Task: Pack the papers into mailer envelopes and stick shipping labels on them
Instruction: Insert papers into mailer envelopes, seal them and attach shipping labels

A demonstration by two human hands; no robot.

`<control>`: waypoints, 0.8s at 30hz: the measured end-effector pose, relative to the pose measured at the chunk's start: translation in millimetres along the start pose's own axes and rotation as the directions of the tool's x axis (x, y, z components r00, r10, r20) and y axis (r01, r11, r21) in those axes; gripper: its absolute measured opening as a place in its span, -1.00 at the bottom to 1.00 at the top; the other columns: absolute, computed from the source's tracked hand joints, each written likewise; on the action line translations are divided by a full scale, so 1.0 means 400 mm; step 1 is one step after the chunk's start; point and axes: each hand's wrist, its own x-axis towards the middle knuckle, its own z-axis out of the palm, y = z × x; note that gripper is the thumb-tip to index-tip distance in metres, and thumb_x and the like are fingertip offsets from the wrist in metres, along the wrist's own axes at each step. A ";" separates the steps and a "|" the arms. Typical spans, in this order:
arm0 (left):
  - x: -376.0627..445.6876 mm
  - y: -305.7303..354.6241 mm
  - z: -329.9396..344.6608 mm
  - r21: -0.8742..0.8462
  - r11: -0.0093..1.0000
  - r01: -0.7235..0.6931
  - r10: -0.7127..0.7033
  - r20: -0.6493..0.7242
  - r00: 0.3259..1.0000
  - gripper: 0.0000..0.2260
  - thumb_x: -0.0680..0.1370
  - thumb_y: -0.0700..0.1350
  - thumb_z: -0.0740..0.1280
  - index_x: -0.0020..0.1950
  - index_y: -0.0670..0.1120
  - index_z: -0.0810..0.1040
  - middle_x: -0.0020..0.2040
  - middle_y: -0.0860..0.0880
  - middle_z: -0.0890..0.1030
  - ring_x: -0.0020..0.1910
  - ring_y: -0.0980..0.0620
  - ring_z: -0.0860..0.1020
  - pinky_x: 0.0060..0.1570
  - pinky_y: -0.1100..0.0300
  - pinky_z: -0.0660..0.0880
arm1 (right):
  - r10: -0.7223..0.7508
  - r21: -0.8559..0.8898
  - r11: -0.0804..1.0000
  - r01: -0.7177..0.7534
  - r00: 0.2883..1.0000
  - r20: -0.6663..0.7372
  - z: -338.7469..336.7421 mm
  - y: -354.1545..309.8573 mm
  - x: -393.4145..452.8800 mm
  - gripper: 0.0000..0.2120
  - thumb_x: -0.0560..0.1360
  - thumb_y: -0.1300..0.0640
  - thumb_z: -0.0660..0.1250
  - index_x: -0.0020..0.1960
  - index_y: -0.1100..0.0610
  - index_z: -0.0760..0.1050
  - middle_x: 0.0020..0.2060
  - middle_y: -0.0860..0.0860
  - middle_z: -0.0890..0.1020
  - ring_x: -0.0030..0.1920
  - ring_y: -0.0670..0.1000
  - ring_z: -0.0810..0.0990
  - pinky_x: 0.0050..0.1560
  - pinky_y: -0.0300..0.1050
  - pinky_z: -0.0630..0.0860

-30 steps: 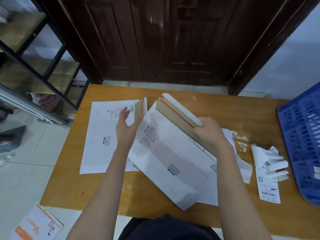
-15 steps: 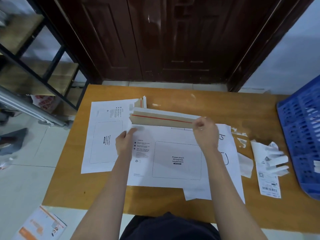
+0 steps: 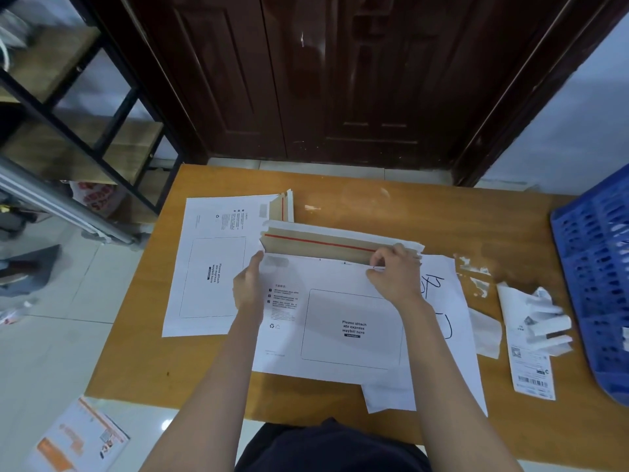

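1. A leaflet (image 3: 80, 437) with orange print lies on the tiled floor, low at the far left.
2. On the wooden surface (image 3: 459, 212), a second white mailer envelope (image 3: 211, 267) lies flat at the left, turned sideways.
3. The left hand (image 3: 250, 287) rests on the left edge of the middle mailer envelope (image 3: 350, 328), thumb up at its corner; I cannot tell how its fingers lie.
4. That envelope lies flat at the centre, its brown flap (image 3: 316, 247) with a red strip open and pointing away from the person.
5. The right hand (image 3: 394, 274) pinches something thin at the flap's right end, fingers curled; what it is I cannot tell.
6. Papers (image 3: 452, 321) with black marker strokes lie under the envelope, showing at its right.
7. Right again, a shipping label (image 3: 531, 373) lies among curled backing strips (image 3: 548, 318).
8. A blue crate (image 3: 599, 267) sits at the far right edge.
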 end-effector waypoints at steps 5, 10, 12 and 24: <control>-0.011 -0.053 0.068 0.605 0.641 -0.472 0.652 -0.105 0.751 -0.73 0.48 -0.20 0.36 0.15 -0.22 0.48 0.10 -0.18 0.46 0.08 -0.14 0.39 0.05 0.11 0.35 | 0.053 0.002 0.999 -0.053 0.998 0.018 0.005 -0.002 0.003 -0.82 0.45 0.29 0.17 -0.15 0.02 0.40 -0.33 -0.11 0.51 -0.15 0.05 0.49 0.11 -0.12 0.28; -0.108 -0.092 0.208 0.414 0.117 -0.903 0.632 0.670 0.389 -0.77 0.40 -0.16 0.35 0.04 -0.15 0.56 0.00 -0.09 0.47 0.00 -0.09 0.45 0.00 0.08 0.40 | 0.078 0.164 0.982 -0.094 0.992 0.102 0.011 0.002 0.007 -0.81 0.47 0.28 0.22 -0.14 0.04 0.53 -0.12 0.04 0.65 0.03 0.14 0.57 0.06 -0.05 0.48; -0.128 -0.127 0.241 0.434 0.018 -0.901 0.465 0.794 0.392 -0.56 0.41 -0.02 0.39 0.25 -0.12 0.49 0.14 -0.07 0.47 0.13 -0.10 0.42 0.11 0.06 0.36 | 0.081 0.120 0.988 -0.097 0.988 0.134 0.000 0.009 0.009 -0.76 0.47 0.27 0.19 -0.05 0.04 0.60 -0.01 0.05 0.66 0.06 0.12 0.57 0.01 -0.08 0.48; -0.110 -0.110 0.254 0.512 -0.075 -0.856 0.394 0.804 0.446 -0.41 0.35 0.09 0.49 0.24 -0.11 0.35 0.17 -0.04 0.39 0.15 -0.04 0.36 0.15 0.14 0.27 | 0.109 0.156 0.978 -0.136 0.979 0.172 -0.033 0.027 0.017 -0.71 0.45 0.25 0.23 -0.25 -0.13 0.54 -0.10 -0.10 0.63 -0.05 0.01 0.57 -0.01 -0.06 0.52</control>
